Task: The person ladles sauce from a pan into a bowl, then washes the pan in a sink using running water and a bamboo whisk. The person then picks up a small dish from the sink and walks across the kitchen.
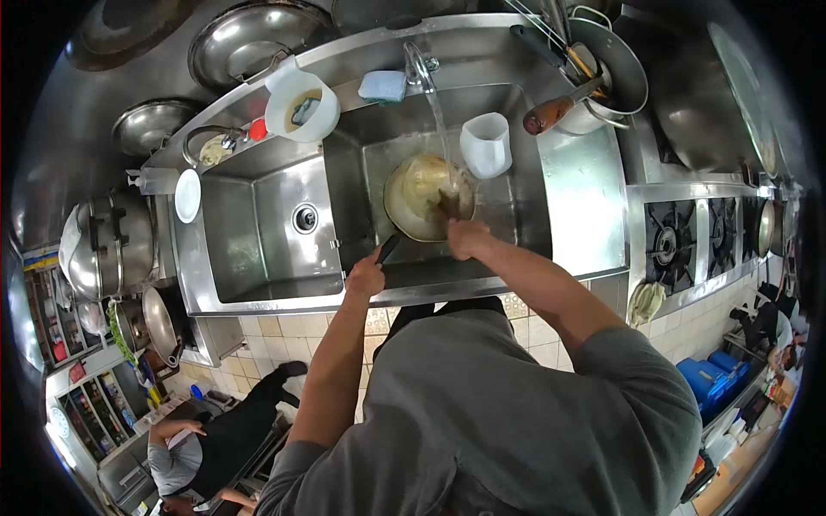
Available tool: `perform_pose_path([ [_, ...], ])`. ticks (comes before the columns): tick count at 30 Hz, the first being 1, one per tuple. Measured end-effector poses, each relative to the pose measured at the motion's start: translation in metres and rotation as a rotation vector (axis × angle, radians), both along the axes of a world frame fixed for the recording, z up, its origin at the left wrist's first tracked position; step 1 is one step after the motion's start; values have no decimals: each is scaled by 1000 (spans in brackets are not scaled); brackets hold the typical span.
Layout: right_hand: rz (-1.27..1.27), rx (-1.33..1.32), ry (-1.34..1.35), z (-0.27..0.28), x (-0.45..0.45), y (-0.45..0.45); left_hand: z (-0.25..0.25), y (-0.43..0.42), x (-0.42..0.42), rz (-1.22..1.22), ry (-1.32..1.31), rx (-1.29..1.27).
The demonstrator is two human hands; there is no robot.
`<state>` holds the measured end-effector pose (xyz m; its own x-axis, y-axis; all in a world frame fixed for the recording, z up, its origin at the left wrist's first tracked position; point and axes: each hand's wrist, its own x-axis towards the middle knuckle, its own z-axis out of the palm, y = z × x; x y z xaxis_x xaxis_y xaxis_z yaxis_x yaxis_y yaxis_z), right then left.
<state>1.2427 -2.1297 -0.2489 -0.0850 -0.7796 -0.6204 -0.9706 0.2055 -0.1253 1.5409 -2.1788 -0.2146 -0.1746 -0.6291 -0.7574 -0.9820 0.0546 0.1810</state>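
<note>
My left hand (366,277) is closed around the black handle of a round pan (398,199), which is tilted in the right-hand sink basin (361,163). Water runs from the tap (419,69) into the pan, and cloudy liquid covers its inside. Over the pan's right side, my right hand (467,239) is closed on a brown scrubbing tool (446,205) whose end meets the pan's inside; motion blurs it, so its exact kind is unclear. A white plastic jug (486,146) stands in the same basin, right of the pan.
The left basin (267,228) has a drain. On the back ledge are a sponge (382,86) and a white tub (301,105). A large pot (615,73) of utensils stands back right, before the gas burners (667,245). Another person (224,439) is behind me, lower left.
</note>
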Motion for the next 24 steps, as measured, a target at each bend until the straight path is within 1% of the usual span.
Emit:
perform_pose_path([
  [1, 37, 132, -158, 48, 9, -12, -3, 4, 4, 14, 15, 5],
  [2, 72, 266, -320, 75, 17, -17, 7, 4, 3, 28, 57, 28],
  [3, 74, 261, -319, 75, 14, -25, 3, 4, 4, 29, 58, 23],
  [5, 162, 107, -367, 76, -2, -59, -3, 4, 9, 7, 58, -4],
  [7, -5, -155, -204, 38, -18, -88, -8, 9, 14, -17, 62, -30],
  [9, -207, -292, -265, 48, -37, -116, -4, 6, 9, -35, 73, -62],
  [12, -177, -367, -229, 55, -51, -147, 19, 10, 3, 2, 69, -52],
  [13, -165, -376, -235, 58, -50, -153, 21, 10, 3, 13, 66, -63],
  [15, -212, -279, -192, 68, -50, -160, 21, 10, 4, -26, 74, -74],
  [16, -230, -303, -162, 70, -47, -159, 21, 10, 3, -33, 49, -66],
  [19, -190, -307, -95, 22, -45, -157, 17, 10, 5, -29, 55, -79],
  [20, -182, -311, -93, 32, -40, -151, 8, 10, 8, -12, 56, -67],
  [22, -210, -235, -98, 57, -32, -139, 15, 10, 6, 2, 56, -62],
  [24, -248, -255, -126, 48, -32, -139, 20, 9, 4, 8, 54, -53],
])
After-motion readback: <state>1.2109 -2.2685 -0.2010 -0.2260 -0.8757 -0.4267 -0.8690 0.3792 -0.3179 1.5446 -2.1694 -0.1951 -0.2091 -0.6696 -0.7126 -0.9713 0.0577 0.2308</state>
